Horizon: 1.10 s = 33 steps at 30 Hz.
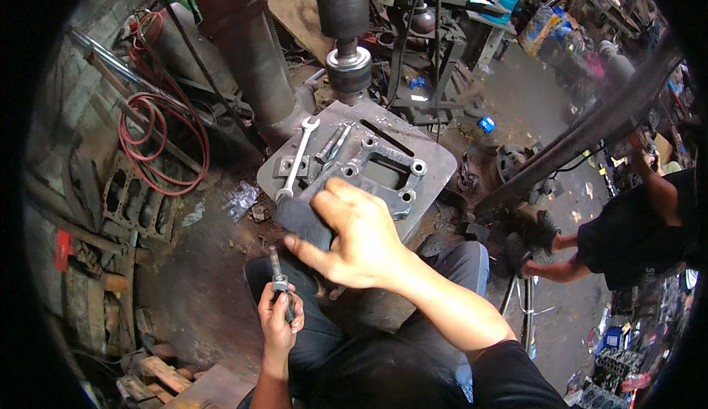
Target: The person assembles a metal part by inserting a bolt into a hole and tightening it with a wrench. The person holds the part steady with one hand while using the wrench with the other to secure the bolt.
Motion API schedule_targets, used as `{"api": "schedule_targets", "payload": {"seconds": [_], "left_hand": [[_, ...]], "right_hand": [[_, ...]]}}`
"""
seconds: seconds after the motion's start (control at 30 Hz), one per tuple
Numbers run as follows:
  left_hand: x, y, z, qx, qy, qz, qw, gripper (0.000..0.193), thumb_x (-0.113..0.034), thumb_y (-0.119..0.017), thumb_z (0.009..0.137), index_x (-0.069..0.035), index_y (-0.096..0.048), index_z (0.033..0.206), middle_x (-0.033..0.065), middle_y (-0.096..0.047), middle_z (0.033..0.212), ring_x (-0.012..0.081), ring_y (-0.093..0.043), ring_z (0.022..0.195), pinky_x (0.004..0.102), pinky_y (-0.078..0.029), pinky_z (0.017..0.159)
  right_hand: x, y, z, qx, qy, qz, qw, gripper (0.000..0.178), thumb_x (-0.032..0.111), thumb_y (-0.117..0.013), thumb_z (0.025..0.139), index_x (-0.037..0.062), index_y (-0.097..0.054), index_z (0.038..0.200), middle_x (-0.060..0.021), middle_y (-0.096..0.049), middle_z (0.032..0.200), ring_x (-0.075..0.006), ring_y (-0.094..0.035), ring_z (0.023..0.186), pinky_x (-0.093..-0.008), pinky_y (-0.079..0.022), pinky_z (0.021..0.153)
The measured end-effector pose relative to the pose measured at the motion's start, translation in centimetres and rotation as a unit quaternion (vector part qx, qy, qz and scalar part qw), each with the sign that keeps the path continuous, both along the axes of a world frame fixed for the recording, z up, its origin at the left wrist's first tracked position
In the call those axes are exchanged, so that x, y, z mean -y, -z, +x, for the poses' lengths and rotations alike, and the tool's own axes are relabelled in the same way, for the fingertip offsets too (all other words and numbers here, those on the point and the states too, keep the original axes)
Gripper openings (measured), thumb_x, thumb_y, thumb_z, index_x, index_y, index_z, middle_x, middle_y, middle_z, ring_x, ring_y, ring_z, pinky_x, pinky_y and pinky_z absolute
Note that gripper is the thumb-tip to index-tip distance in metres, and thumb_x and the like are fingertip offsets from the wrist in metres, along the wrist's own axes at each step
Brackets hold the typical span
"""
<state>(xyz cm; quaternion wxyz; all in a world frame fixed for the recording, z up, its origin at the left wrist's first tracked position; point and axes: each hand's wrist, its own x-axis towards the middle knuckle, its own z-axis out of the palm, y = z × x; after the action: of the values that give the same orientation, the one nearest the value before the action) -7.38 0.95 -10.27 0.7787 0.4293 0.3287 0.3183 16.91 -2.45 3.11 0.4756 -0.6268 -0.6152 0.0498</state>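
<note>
My left hand [280, 318] is closed around a threaded bolt [275, 263] that points upward, with a nut partway along it. Above and to the right, my right hand [361, 239] grips a dark grey, blocky thing [304, 221], slightly blurred; its kind is not clear. It is apart from the bolt's tip. Just beyond lies a metal plate table [441, 164]. On it rest an open-ended wrench [299, 160], loose bolts [335, 143] and a dark metal bracket [414, 180] with round bosses. My right hand hides the bracket's near left part.
A drill press chuck [349, 71] hangs over the plate's far edge, beside a thick column [247, 62]. Red hose [158, 125] coils at the left. On the right, a slanted metal beam [575, 136] stands before another person [638, 224]. Wood scraps [164, 372] lie lower left.
</note>
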Motion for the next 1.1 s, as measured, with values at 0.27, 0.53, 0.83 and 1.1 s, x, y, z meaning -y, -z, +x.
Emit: {"api": "schedule_targets", "payload": {"seconds": [0.27, 0.53, 0.83, 1.1], "left_hand": [[-0.8, -4.0, 4.1, 0.033, 0.006, 0.102, 0.994, 0.033, -0.014, -0.068, 0.093, -0.002, -0.052, 0.12, 0.0015, -0.053, 0.071, 0.0037, -0.042, 0.049, 0.0177, -0.033, 0.042], [-1.7, -6.9, 10.5, -0.013, 0.06, 0.222, 0.973, 0.073, -0.001, -0.089, 0.069, -0.003, -0.057, 0.134, -0.0078, -0.053, 0.076, 0.0014, -0.047, 0.067, 0.0184, -0.041, 0.063], [-1.0, -7.7, 15.3, -0.043, 0.152, 0.444, 0.882, 0.083, -0.018, -0.098, 0.06, -0.002, -0.06, 0.132, 0.0016, -0.071, 0.094, 0.0066, -0.065, 0.084, 0.0266, -0.055, 0.075], [2.0, -6.9, 18.6, 0.012, -0.006, 0.48, 0.877, 0.049, -0.019, -0.094, 0.068, 0.005, -0.07, 0.104, 0.0134, -0.073, 0.086, 0.0152, -0.071, 0.074, 0.03, -0.056, 0.064]], "right_hand": [[1.9, 0.7, 3.4, -0.001, -0.079, 0.016, 0.997, 0.04, 0.031, -0.079, 0.073, 0.0004, -0.053, 0.075, -0.0158, -0.052, 0.077, -0.0379, -0.058, 0.074, -0.0454, -0.048, 0.066], [6.5, -1.8, 10.0, 0.044, -0.189, -0.08, 0.978, 0.048, 0.029, -0.089, 0.064, 0.002, -0.073, 0.1, -0.011, -0.06, 0.086, -0.0287, -0.056, 0.083, -0.0409, -0.044, 0.079], [8.1, -2.7, 12.4, 0.041, -0.163, -0.168, 0.971, 0.058, 0.029, -0.094, 0.051, 0.0085, -0.077, 0.102, -0.006, -0.053, 0.087, -0.0247, -0.05, 0.087, -0.0361, -0.041, 0.08], [8.5, 0.5, 13.9, -0.066, 0.045, -0.017, 0.997, 0.077, 0.03, -0.095, 0.042, 0.0052, -0.072, 0.11, -0.0016, -0.05, 0.098, -0.0167, -0.046, 0.09, -0.0283, -0.038, 0.08]]}}
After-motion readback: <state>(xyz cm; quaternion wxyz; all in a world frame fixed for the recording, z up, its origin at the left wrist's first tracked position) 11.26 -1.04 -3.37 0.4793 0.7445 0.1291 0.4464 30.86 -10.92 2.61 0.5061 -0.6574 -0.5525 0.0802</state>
